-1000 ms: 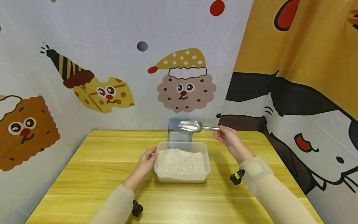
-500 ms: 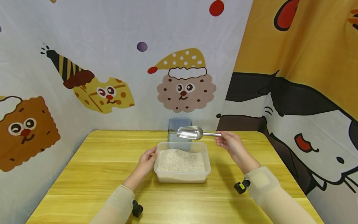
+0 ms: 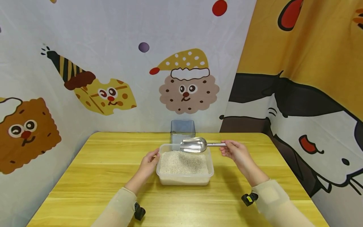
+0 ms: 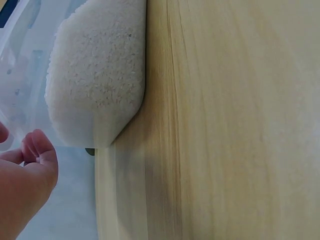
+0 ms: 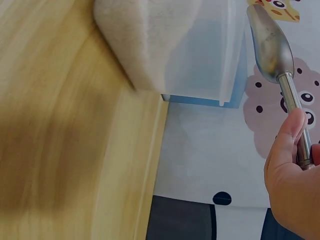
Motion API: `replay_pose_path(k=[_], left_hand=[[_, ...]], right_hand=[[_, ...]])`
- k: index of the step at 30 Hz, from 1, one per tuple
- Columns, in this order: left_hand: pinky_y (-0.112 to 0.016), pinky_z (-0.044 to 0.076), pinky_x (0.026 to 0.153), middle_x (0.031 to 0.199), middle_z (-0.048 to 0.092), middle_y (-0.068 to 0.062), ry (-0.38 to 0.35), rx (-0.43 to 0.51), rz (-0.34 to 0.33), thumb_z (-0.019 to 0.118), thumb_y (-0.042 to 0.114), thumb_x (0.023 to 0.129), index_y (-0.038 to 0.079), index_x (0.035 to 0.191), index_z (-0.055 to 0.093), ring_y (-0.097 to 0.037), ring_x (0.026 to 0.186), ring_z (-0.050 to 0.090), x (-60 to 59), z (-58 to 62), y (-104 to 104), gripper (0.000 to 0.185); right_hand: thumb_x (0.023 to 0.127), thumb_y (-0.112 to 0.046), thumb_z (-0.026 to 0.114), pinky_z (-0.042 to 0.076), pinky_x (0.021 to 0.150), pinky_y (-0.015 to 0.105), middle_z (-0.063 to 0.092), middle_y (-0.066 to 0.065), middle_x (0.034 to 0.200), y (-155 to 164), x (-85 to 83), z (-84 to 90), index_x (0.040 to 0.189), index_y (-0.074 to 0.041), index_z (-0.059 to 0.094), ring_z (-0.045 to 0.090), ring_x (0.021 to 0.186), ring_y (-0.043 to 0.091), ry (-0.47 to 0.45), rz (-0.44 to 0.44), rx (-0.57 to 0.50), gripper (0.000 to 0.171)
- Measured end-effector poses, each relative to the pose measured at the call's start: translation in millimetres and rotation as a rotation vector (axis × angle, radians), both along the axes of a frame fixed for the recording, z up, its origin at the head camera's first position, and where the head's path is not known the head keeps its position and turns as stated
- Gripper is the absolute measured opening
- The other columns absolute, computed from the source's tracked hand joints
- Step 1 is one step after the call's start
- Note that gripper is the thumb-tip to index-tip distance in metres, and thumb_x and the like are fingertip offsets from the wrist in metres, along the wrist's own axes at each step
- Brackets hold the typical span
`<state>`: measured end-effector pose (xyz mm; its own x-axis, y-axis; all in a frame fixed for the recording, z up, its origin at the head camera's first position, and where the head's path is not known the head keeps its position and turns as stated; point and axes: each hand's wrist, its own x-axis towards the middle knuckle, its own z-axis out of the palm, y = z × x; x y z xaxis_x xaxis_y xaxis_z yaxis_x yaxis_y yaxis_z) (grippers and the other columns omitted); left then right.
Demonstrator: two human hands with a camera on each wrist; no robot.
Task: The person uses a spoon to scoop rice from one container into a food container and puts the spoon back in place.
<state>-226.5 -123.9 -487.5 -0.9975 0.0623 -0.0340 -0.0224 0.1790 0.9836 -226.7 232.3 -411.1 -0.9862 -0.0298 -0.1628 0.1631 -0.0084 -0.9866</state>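
Right hand has thumb and fingers closed on the handle end of a metal scoop, as I get it on the head feed, and the scoop's bowl hangs to that hand's left, over the far part of a clear plastic box of rice — I see no grain in the bowl. Left hand holds that box at its near end, fingers bent at the rim. I judge this to be the stage just before loading the scoop; the next move calls, I think, for dipping the lip into the rice and levelling it, with the left hand bracing the box. Beyond both hands, behind the box, is a blue container; what it holds I can't make out. Under the hands I have a wood-grain table, and past its far edge a white cloth printed with cartoon snacks, with a yellow drape beyond the right hand. My left wrist feed shows fingers curled by the box corner, rice heaped ahead of them. On the right wrist feed the thumb presses the handle, a fingertip opposite — the scoop points away from the hand, clear of the table.
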Motion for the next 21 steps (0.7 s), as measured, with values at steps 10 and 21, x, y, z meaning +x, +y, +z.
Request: replay_pose_path(k=[10,21], left_hand=[[-0.020,0.045,0.078,0.129,0.047,-0.022,-0.034,0.011,-0.010,0.046,0.015,0.101,0.001,0.141,0.041,-0.025,0.105,0.050,-1.2,2.8,-2.4,0.043],[-0.017,0.044,0.077,0.126,0.049,-0.020,0.001,-0.002,0.005,0.047,0.016,0.100,0.001,0.140,0.043,-0.015,0.098,0.050,1.1,2.0,-0.5,0.043]], right_hand=[[0.099,-0.022,0.049,0.055,0.072,0.025,0.067,0.005,0.087,-3.2,6.6,-14.6,0.120,0.014,0.051,0.065,0.078,0.009,0.203,0.021,0.128,0.042],[0.096,-0.013,0.054,0.056,0.064,0.027,0.067,0.017,0.084,-13.2,13.5,-23.9,0.106,0.004,0.064,0.065,0.071,0.012,0.538,-0.012,0.423,0.023]])
